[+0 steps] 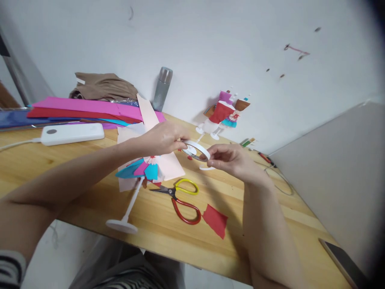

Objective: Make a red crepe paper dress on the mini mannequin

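Observation:
Between my two hands a roll of white tape (202, 148) is held above the table. My left hand (165, 137) pinches its left side, and the fingers of my right hand (226, 159) are closed on its right side. Below my left forearm stands a small white dress stand (132, 202) bearing a blue, pink and white paper skirt (138, 168). Scissors (176, 196) with one yellow and one red handle lie open in front of the hands. Beside them is a red paper scrap (215, 220). Pale pink paper sheets (171, 166) lie behind the stand.
Coloured sheets (84, 107) are stacked at the left, near a white power bank (72, 133) with a cable. Brown cloth (105, 86) and a grey flask (163, 89) stand by the wall. Several dressed stands (222, 112) are at the back. A phone (343, 263) lies right.

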A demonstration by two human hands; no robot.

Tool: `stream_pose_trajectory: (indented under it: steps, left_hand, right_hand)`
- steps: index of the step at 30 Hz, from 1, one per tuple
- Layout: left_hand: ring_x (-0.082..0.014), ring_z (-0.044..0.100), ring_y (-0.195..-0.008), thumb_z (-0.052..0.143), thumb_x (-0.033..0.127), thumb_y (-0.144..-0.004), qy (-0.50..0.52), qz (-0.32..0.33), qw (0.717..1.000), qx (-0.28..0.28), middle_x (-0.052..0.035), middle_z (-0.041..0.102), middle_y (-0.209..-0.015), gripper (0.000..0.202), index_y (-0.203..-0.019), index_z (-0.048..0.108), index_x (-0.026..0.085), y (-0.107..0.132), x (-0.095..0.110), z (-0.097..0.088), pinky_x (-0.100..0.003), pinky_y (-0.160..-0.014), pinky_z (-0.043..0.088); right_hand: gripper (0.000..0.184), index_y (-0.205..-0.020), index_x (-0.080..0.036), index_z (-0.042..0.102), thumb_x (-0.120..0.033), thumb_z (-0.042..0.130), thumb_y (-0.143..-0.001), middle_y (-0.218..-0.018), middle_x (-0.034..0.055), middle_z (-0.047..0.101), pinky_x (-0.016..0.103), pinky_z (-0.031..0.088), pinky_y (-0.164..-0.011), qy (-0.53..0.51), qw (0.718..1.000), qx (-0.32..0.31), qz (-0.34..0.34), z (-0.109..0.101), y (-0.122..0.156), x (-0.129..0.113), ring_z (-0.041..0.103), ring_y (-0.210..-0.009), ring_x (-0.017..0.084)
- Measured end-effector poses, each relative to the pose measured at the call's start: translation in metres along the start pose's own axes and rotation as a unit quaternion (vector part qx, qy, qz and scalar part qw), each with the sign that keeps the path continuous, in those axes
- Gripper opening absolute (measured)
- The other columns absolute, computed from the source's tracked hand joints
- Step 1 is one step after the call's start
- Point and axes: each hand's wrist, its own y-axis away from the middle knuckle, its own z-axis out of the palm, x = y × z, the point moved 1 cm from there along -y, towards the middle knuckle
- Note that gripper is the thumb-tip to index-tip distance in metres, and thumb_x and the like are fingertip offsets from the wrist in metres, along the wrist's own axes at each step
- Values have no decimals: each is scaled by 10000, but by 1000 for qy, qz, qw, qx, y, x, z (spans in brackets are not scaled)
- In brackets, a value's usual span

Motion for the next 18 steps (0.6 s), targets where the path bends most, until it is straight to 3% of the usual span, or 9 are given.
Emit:
stream_pose_trajectory:
  steps: [5,10,15,18]
  left_hand:
    - [-147,587,-714,544,181,-869,-67,40,997,-17,-14,698,-768,184,-851,727,181,0,1,1,-240,-652,364]
    - [-142,597,-707,564,125,-827,-19,40,999,8,-14,698,-768,168,-829,725,171,-2,-12,6,-242,-658,384]
    - [-128,593,-687,632,160,-785,68,22,997,-12,-4,694,-776,154,-899,735,168,-4,-22,9,-231,-648,405]
    - [-143,615,-772,700,203,-741,99,-14,995,-16,-22,704,-936,340,-1080,708,178,-5,-20,8,-230,-680,441]
  right_hand:
    - [166,-846,-184,721,-307,739,-736,-751,19,663,275,452,-624,19,1000,-24,7,3,0,-6,574,-674,143]
    - [209,-913,-203,752,-282,723,-722,-826,29,686,272,476,-674,-11,999,-36,-1,0,3,-8,607,-758,160]
    - [191,-808,-192,748,-371,711,-753,-709,25,669,250,386,-545,9,997,70,-10,7,-1,-9,504,-600,119]
    - [200,-745,-180,722,-376,681,-752,-657,25,651,254,347,-505,47,991,121,-24,15,-2,-15,479,-555,116]
